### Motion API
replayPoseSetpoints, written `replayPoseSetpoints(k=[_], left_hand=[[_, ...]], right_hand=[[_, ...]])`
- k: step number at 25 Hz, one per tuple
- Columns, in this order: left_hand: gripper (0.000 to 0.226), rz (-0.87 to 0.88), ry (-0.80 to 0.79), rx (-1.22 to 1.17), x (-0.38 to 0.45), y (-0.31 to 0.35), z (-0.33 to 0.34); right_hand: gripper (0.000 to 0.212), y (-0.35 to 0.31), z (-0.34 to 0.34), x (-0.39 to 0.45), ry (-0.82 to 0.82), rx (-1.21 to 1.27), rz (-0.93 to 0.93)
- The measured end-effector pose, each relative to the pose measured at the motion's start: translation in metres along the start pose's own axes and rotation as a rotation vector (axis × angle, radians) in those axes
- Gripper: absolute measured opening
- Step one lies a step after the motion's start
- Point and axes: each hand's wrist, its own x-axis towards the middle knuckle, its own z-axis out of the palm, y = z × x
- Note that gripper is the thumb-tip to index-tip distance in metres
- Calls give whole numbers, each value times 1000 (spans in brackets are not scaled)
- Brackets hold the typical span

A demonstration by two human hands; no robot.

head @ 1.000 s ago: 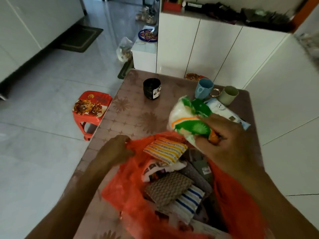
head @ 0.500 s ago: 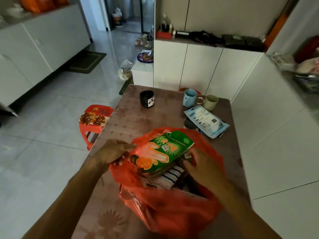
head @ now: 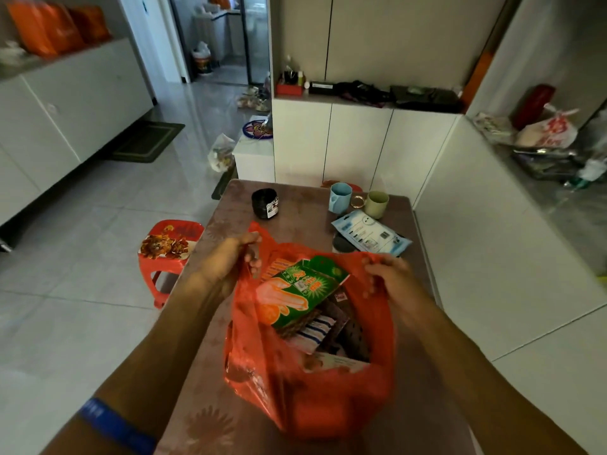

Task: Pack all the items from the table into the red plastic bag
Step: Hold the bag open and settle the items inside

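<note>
My left hand (head: 226, 261): forearm stretched forward, fingers pinched on the left rim of the red plastic bag (head: 295, 382). My right hand (head: 389, 277): likewise extended, fingers closed on the right rim, the mouth held wide between them.

Bag: thin, crinkled, glossy film, standing on the brown patterned table (head: 295, 205). Inside, uppermost: flat green packet (head: 302, 290), printed; beneath it, striped and woven cloths.

On the table beyond: pale blue flat pack (head: 368, 234), blue mug (head: 340, 197), green mug (head: 377, 204), black jar (head: 264, 203).
</note>
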Motion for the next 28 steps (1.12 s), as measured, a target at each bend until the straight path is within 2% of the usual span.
replayPoseSetpoints(k=[2, 6, 9, 11, 13, 16, 21, 24, 26, 28], left_hand=[[17, 34, -11, -3, 2, 24, 16], [18, 245, -67, 35, -9, 101, 31], [26, 394, -132, -12, -27, 132, 7], [30, 458, -167, -36, -41, 127, -20], [26, 430, -133, 21, -54, 99, -38], [28, 274, 14, 155, -58, 53, -44], [31, 315, 44, 158, -48, 74, -68], [29, 209, 34, 279, -47, 54, -76], [24, 138, 59, 351, -45, 30, -73], [20, 109, 74, 413, -39, 17, -68]], right_hand=[[12, -46, 9, -4, 86, 135, -83], [18, -120, 15, -21, 202, 127, -269], [21, -138, -5, -41, 230, 210, -389], [23, -127, -21, -53, 223, 270, -427], [23, -99, -25, -56, 285, 233, -349], [20, -77, -21, -45, 371, 134, -174], [27, -104, -31, -19, 481, 200, -273], [25, -76, -21, -13, 516, -79, -280], [19, -52, -21, -7, 514, -256, -211], [9, -40, -28, -1, 517, -316, -135]])
